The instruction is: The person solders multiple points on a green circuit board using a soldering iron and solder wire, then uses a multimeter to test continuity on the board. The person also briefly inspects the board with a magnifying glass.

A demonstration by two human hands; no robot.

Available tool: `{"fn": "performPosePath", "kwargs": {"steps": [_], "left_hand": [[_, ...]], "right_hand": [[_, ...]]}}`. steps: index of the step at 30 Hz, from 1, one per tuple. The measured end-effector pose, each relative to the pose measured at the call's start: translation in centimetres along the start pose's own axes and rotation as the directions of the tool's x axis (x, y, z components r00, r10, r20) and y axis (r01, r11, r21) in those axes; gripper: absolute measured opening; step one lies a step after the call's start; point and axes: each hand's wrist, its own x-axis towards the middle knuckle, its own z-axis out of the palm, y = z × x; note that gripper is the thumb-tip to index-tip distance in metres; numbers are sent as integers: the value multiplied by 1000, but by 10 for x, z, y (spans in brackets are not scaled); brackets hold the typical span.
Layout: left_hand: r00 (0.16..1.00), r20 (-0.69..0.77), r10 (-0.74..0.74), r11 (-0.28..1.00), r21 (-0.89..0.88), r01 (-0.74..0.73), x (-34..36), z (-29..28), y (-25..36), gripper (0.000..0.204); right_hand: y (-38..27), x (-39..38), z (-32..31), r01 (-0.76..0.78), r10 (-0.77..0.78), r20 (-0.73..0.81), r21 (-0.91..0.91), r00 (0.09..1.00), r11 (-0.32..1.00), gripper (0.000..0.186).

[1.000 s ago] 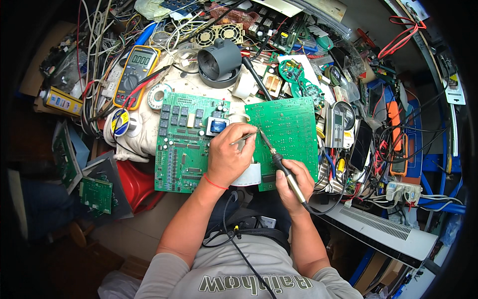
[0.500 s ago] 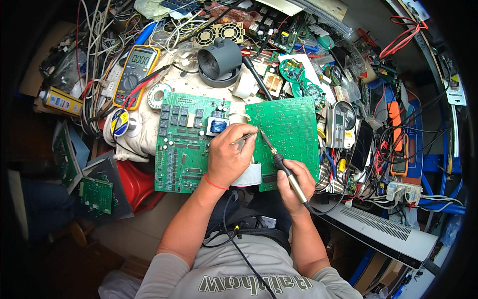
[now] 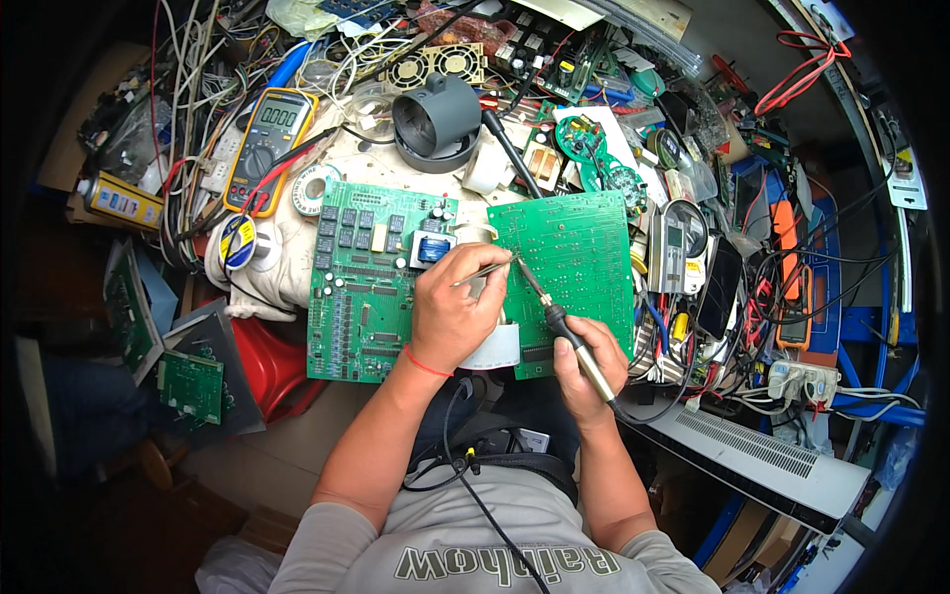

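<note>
My left hand [image 3: 455, 307] pinches a thin metal tool [image 3: 473, 277], probably tweezers, with its tip at the upper left part of a green circuit board [image 3: 584, 247] lying solder side up. My right hand [image 3: 589, 356] grips a soldering iron [image 3: 554, 319] whose tip meets that board beside my left fingertips. A second board [image 3: 351, 312], populated with relays, chips and a blue transformer [image 3: 432, 250], lies to the left, partly behind my left hand. A flat ribbon cable [image 3: 492, 348] shows between the two boards.
A yellow multimeter [image 3: 272, 144], wire spool [image 3: 319, 188] and grey cylindrical housing [image 3: 421, 119] stand behind the boards. Tangled cables, scrap boards and orange-cased instruments [image 3: 790, 282] crowd both sides. A long white appliance [image 3: 742, 460] is at lower right, a red stool [image 3: 272, 366] at left.
My right hand and the iron's handle have shifted very slightly; the tip stays at the same spot on the board. My left hand holds the same position.
</note>
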Motion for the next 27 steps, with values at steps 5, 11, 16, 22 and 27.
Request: {"fn": "performPosePath", "kwargs": {"steps": [5,11,16,22,27], "left_hand": [[999,-32,-5,1000,-7,5,1,1,0,15],[999,-23,-28,999,-17,27,-2,-1,-2,15],[983,13,-184,962,-204,182,-2,0,-5,16],[917,79,-391,773,-513,374,0,-1,-3,15],[885,129,-448,661,-618,425,7,-9,0,23]], "right_hand": [[4,-2,-1,-7,7,-27,21,1000,1000,30],[9,-6,-1,-66,74,-56,133,996,989,28],[9,-8,-2,-164,189,-71,265,979,950,29],[4,-5,-10,-267,312,-22,463,950,845,33],[6,-1,-14,-267,347,-53,533,936,803,32]]}}
